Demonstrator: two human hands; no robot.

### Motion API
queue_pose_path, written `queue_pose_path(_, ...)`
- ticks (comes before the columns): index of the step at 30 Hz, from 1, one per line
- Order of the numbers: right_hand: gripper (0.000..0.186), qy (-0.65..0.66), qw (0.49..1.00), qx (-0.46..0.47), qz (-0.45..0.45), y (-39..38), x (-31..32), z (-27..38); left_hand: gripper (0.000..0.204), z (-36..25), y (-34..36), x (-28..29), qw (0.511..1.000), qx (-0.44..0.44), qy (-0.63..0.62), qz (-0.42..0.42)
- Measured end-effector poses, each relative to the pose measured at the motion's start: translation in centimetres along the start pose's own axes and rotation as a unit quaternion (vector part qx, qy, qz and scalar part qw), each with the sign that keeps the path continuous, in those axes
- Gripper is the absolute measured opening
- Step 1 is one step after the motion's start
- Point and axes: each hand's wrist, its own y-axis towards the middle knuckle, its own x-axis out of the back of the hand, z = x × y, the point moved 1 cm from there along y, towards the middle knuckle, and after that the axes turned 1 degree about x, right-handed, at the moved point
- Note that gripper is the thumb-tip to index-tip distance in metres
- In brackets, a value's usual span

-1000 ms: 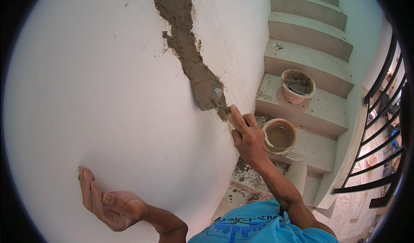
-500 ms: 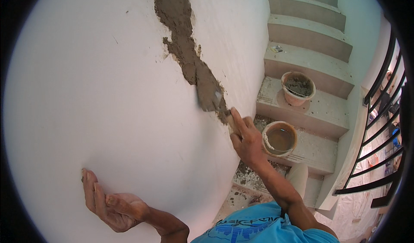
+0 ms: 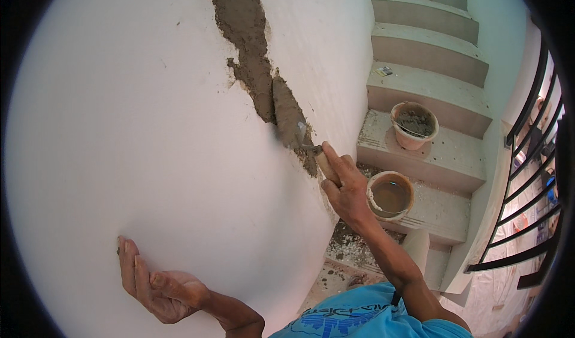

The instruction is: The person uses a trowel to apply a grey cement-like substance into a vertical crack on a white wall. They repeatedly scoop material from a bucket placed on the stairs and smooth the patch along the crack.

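Observation:
A strip of wet grey-brown mortar (image 3: pixel 241 26) runs down the white wall (image 3: pixel 144 134) with ragged edges. My right hand (image 3: pixel 348 194) is closed round the pale handle of a trowel (image 3: pixel 327 165), the forefinger stretched along it toward the blade. The mortar-smeared blade lies along the strip's lower end, its tip pointing up the strip, and its outline is hard to part from the mortar. At the lower left, my left hand (image 3: pixel 165 293) holds nothing. Its fingers are lightly curled and apart, near the wall; whether they touch it I cannot tell.
To the right, steps (image 3: pixel 428 77) climb away. A bucket of grey mortar (image 3: pixel 412 139) stands on one step, and a bucket of murky water (image 3: pixel 376 205) on the step below. Crumbs litter the lower steps (image 3: pixel 353 248). A black railing (image 3: pixel 521 218) bounds the far right.
The trowel blade has turned and slid a little up the strip, now lying more in line with it. My right hand has shifted slightly; my left hand keeps its pose.

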Motion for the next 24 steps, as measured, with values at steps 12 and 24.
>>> queue_pose_path(12,0.081,0.007,1.000,0.002,0.000,-1.9,0.6,1.4,0.029,0.0,-0.3,-0.1,1.000,0.009,0.010,-0.005)
queue_pose_path(24,0.076,-0.135,0.973,0.131,-0.131,2.0,-2.4,-0.2,0.031,0.1,-0.2,0.0,1.000,0.001,-0.006,-0.009)
